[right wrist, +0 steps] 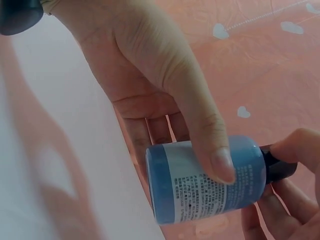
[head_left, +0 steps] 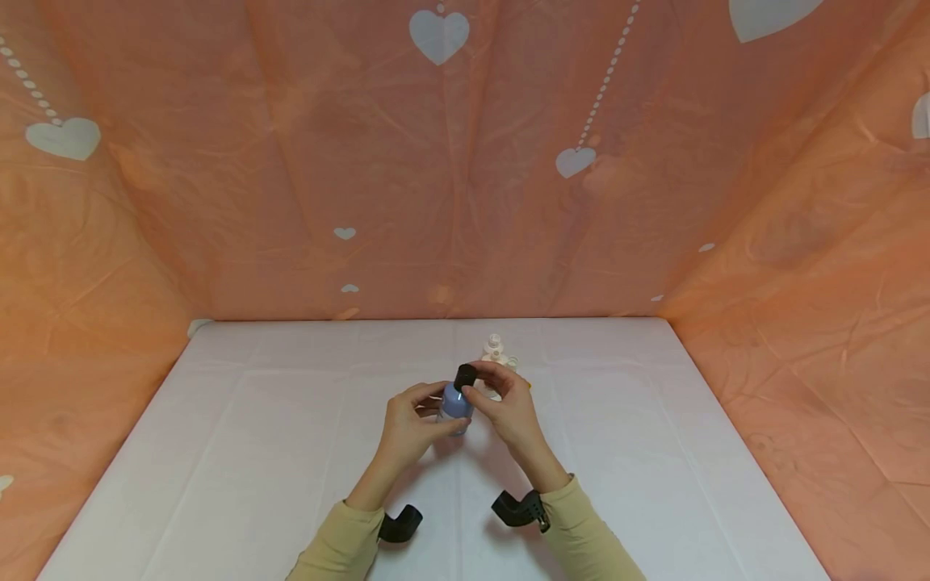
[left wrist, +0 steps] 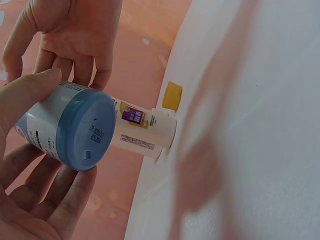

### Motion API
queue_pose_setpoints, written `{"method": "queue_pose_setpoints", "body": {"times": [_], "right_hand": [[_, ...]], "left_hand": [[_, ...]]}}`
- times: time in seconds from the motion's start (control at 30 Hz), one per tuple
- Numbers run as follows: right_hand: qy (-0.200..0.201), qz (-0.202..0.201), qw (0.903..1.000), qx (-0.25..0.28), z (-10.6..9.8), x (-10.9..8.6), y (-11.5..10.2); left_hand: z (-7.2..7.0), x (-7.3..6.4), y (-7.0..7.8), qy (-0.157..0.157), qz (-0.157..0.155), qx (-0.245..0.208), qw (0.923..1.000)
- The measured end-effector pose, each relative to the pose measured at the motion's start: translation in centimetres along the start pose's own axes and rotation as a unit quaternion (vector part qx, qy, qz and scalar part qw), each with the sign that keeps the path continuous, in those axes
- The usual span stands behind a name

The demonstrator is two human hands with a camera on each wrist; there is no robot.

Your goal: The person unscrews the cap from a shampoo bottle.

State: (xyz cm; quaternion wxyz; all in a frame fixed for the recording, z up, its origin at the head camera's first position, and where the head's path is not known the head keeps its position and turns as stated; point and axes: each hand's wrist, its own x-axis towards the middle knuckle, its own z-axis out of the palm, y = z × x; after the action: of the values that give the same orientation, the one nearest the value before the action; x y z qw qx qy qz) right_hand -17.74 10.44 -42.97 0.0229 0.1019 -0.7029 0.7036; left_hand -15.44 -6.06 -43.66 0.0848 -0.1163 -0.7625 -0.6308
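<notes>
Near the middle of the table, a blue bottle (head_left: pixel 454 403) with a white label is raised and tilted. My left hand (head_left: pixel 408 426) grips it round the body, thumb on one side and fingers on the other. Printed text covers the label in the right wrist view, where the left thumb (right wrist: pixel 212 145) lies across the bottle. My right hand (head_left: pixel 514 405) pinches the black cap (head_left: pixel 466 377) between thumb and fingers. The cap sits on the bottle's neck. The bottle's round blue base (left wrist: pixel 89 132) faces the left wrist camera and bears a printed stamp.
Behind the right hand stand white bottles (head_left: pixel 494 349) on the white table (head_left: pixel 254 468). One white bottle (left wrist: pixel 142 137) shows a purple and yellow label, with a yellow cap (left wrist: pixel 172 96) beside it. An orange curtain (head_left: pixel 407 161) with hearts encloses the table's back and sides.
</notes>
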Motion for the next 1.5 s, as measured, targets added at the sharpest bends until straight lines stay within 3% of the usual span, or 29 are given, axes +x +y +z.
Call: {"method": "queue_pose_setpoints", "body": {"times": [0.17, 0.5, 0.63, 1.17, 1.4, 1.5], "right_hand": [[-0.020, 0.003, 0.9998, -0.007, 0.0, -0.4, -1.7], [-0.035, -0.024, 0.9991, -0.003, 0.3, -0.1, -1.8], [-0.029, -0.020, 0.9991, -0.023, 0.5, 0.1, -1.7], [0.016, -0.021, 0.9996, -0.008, 1.2, 0.5, -1.1], [0.006, -0.017, 0.9997, -0.014, 1.0, 0.4, -1.3], [0.002, -0.010, 0.9998, -0.018, 0.9, 0.2, -1.5]], "left_hand": [[-0.1, 0.1, 0.4, 0.000, 0.000, 0.003, 1.0000], [-0.2, 0.3, 0.3, 0.000, 0.000, -0.012, 0.9999], [-0.2, 0.4, 0.3, -0.002, 0.000, -0.008, 1.0000], [-0.1, 0.7, 0.2, -0.001, -0.012, -0.011, 0.9999], [0.3, 1.2, -3.3, 0.010, -0.018, -0.010, 0.9997], [0.2, 1.2, -3.6, 0.009, -0.020, -0.010, 0.9997]]}}
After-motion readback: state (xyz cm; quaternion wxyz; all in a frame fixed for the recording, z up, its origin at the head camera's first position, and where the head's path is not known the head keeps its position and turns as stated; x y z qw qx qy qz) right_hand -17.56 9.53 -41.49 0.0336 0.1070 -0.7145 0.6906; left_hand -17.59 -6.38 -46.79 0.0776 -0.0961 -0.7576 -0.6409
